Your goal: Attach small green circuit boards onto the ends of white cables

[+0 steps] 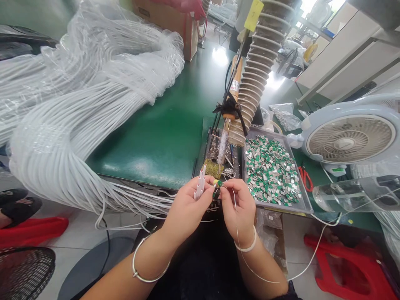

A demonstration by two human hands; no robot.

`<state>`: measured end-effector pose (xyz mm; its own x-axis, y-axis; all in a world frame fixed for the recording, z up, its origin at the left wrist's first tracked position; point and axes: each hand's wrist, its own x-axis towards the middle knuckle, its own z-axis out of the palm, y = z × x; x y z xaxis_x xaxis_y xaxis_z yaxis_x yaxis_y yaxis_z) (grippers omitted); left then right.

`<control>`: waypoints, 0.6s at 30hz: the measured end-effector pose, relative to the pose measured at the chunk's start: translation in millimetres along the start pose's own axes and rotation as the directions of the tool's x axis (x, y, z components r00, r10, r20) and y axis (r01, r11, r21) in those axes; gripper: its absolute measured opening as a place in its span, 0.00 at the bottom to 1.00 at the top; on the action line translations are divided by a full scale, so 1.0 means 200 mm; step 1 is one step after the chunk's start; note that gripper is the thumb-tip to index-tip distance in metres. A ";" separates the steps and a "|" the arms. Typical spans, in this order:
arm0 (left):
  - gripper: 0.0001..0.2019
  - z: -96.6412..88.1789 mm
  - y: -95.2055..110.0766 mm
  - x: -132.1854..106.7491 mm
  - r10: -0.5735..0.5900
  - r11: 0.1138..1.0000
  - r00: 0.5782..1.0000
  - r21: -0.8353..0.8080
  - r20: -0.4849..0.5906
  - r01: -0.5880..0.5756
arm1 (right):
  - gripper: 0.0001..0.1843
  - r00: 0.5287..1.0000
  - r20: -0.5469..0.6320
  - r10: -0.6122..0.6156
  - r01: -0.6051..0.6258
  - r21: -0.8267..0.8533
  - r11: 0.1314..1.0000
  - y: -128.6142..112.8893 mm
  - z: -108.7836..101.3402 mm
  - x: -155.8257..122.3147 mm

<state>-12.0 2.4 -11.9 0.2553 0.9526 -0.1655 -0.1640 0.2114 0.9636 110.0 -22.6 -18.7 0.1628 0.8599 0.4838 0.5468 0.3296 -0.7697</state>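
Note:
My left hand (187, 204) grips a white plastic comb-like piece (200, 183) upright between thumb and fingers. My right hand (239, 206) pinches a tiny green circuit board (219, 183) with a yellow end, close against my left fingertips. A thin white wire (237, 233) runs down past my right palm and along that forearm. Just beyond my hands stands a soldering iron (223, 141) in its holder, over a yellow sponge (213, 168). To the right, a metal tray (275, 204) holds a heap of small green-and-silver boards.
A huge bundle of white cables in plastic film (71, 108) fills the left of the green mat (162, 146). A ribbed duct (256, 71) rises behind the iron. A fan (350, 139), red-handled pliers (305, 178) and a clear bottle (343, 196) lie right; red stools stand below.

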 end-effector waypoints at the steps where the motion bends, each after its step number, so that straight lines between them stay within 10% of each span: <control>1: 0.05 0.00 0.00 0.00 -0.008 1.000 1.000 -0.004 0.003 0.008 | 0.05 1.000 0.004 -0.004 0.004 -0.005 1.000 0.00 0.00 0.00; 11: 0.07 0.01 0.01 0.02 -0.157 0.981 0.987 -0.120 -0.044 0.151 | 0.21 0.971 -0.068 -0.230 0.226 -0.072 0.972 0.04 0.00 -0.04; 18: 0.08 0.02 0.02 0.02 -0.172 0.976 0.985 -0.140 -0.029 0.167 | 0.18 0.972 -0.168 -0.165 0.177 0.055 0.983 0.05 0.03 -0.07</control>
<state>-8.1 6.8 -7.7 0.2518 0.9079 -0.3351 -0.2510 0.3957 0.8834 108.9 -29.6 -36.8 0.2060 0.7156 0.6675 0.5206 0.4974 -0.6939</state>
